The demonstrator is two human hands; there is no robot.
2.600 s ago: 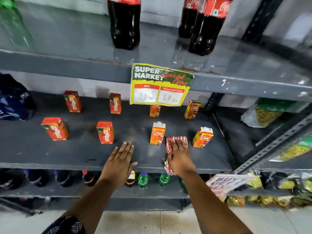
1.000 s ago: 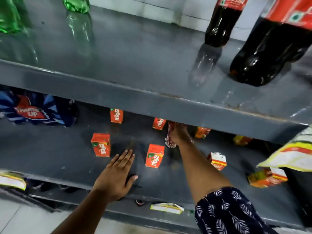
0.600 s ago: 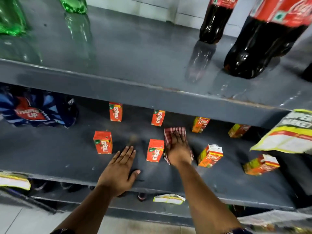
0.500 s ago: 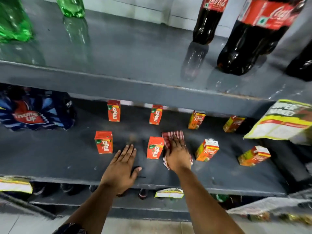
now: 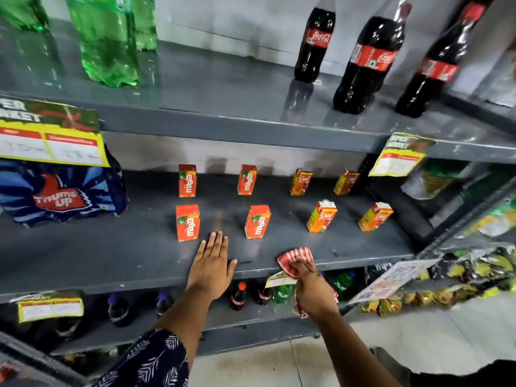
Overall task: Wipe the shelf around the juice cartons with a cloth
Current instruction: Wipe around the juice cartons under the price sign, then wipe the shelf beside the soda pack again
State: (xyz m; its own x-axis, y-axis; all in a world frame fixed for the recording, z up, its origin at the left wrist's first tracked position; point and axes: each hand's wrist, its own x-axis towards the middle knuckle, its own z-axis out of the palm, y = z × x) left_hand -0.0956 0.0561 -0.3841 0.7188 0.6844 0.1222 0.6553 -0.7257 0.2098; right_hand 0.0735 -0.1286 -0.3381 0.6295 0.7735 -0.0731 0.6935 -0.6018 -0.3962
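Note:
Several small juice cartons stand in two rows on the grey middle shelf [image 5: 111, 255]: red Maaza cartons [image 5: 187, 222] [image 5: 257, 221] on the left, orange Real cartons [image 5: 321, 216] [image 5: 374, 216] on the right. My left hand [image 5: 211, 263] lies flat, fingers together, on the shelf's front between the two front Maaza cartons. My right hand [image 5: 311, 286] grips a red-and-white checked cloth [image 5: 297, 255] at the shelf's front lip, below the gap between a Maaza and a Real carton. Part of the cloth hangs under the hand.
Green bottles [image 5: 107, 43] and cola bottles [image 5: 368, 57] stand on the upper shelf. A blue Thums Up pack [image 5: 60, 191] fills the middle shelf's left end. Price cards [image 5: 47, 135] [image 5: 399, 155] hang from the upper edge. Bottles [image 5: 238, 296] sit below; snack packets [image 5: 474, 269] at right.
My right hand has pulled the cloth back from between the cartons to the shelf's front edge. My head has drawn back and up, so more shelving shows. My left hand stays planted.

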